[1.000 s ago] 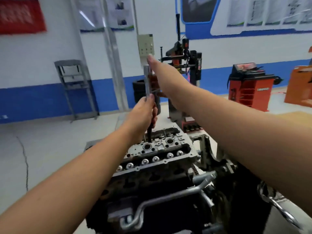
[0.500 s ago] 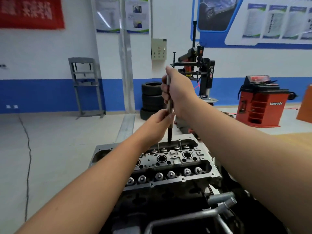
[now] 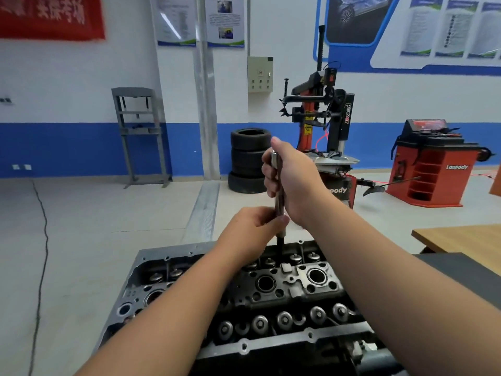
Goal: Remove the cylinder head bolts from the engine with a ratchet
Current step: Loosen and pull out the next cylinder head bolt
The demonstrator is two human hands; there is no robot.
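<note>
Head view looks down on the engine (image 3: 271, 294), its cylinder head facing up, both arms reaching over it. A long steel tool (image 3: 278, 196) stands upright with its dark tip in a hole at the far edge of the head. Whether it is the ratchet's extension or a bolt coming out, I cannot tell. The right hand (image 3: 295, 180) is clenched around its upper shaft, thumb near the top. The left hand (image 3: 254, 229) pinches it lower, just above the head, steadying it. The tool looks rigid and fairly heavy, smooth and likely oily, so a full-fist hold high plus a low guiding pinch suits it. Keeping it upright should stop it binding.
</note>
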